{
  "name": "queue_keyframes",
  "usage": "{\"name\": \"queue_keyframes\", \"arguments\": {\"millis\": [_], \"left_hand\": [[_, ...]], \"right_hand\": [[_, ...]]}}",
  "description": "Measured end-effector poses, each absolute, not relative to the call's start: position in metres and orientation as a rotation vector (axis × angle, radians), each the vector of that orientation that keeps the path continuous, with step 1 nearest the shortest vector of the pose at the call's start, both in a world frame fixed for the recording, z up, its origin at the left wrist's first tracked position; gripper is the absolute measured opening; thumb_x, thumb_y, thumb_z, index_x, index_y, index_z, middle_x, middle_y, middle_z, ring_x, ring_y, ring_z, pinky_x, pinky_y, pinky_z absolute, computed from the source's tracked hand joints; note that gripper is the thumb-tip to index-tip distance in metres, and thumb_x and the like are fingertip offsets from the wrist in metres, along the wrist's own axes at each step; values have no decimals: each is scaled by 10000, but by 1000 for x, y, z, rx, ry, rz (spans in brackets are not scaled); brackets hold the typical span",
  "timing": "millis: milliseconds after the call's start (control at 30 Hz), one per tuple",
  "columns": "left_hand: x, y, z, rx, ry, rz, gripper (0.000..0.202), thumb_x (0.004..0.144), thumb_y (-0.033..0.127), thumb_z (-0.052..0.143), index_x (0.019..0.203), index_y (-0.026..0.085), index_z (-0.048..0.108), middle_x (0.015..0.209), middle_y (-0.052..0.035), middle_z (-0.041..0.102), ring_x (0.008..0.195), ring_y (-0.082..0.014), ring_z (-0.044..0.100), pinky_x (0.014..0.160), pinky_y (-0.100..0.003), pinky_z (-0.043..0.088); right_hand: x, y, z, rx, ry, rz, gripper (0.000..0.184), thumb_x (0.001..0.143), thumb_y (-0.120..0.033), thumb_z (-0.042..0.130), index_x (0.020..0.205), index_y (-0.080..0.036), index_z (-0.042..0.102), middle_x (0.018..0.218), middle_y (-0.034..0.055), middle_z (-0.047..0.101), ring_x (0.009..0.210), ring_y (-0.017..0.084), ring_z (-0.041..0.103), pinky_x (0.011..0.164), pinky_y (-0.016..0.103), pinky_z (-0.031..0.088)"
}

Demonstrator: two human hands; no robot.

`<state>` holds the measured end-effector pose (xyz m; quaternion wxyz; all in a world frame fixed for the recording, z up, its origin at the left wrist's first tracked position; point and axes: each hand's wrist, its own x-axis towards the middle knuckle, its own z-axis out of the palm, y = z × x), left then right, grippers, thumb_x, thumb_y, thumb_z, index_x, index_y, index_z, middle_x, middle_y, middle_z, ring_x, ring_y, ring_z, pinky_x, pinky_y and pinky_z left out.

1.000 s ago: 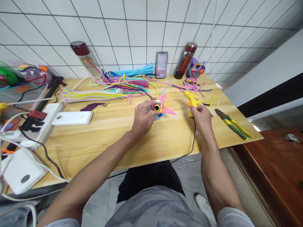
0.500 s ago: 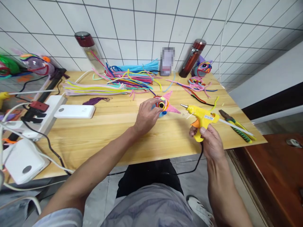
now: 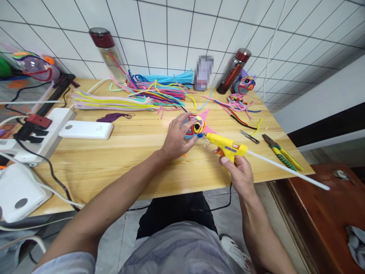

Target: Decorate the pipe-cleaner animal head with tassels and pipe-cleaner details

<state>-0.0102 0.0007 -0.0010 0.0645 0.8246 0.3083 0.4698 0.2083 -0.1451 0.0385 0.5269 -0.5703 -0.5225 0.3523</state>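
Fingers of the left hand (image 3: 178,137) clamp the fish-like ornament (image 3: 196,127) midway between the front and back edges of the table (image 3: 128,144), I'd say to steady it; those of the right hand (image 3: 238,173) wrap the glue gun (image 3: 228,146), probably angled so its nozzle (image 3: 204,134) reaches low.

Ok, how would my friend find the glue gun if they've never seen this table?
Find the wooden table against the tiled wall. Near its front edge, the right hand grips the glue gun. It is yellow with a long white stick poking from its back, unlike the green-and-yellow pliers.
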Motion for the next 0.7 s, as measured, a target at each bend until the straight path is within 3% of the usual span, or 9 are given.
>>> {"name": "queue_keyframes", "arguments": {"millis": [167,433,700], "left_hand": [[-6,8,-6,2454,955,1312,580,1025,404,603,1564,222,492,1699,-208,457,1602,-362,417,1297,-576,351],[-6,6,-5,2380,925,1284,576,1025,334,590,1571,184,487,1617,-203,552,1533,-321,499,1291,-522,376],[-7,4,-5,2370,931,1253,590,1023,359,608,1577,199,484,1638,-192,547,1535,-327,500,1283,-511,377]], "right_hand": [[207,-143,35,-1463,-1332,739,362,951,-555,731,1107,-234,789,1175,96,838,1138,309,759,1041,484,575],[209,-138,36,-1561,-1435,585,387,984,-575,694,1157,-235,762,1158,96,825,1106,307,755,1014,480,567],[210,-138,33,-1619,-1477,516,398,1000,-617,669,1136,-254,759,1098,84,821,1041,305,751,961,483,574]]}}
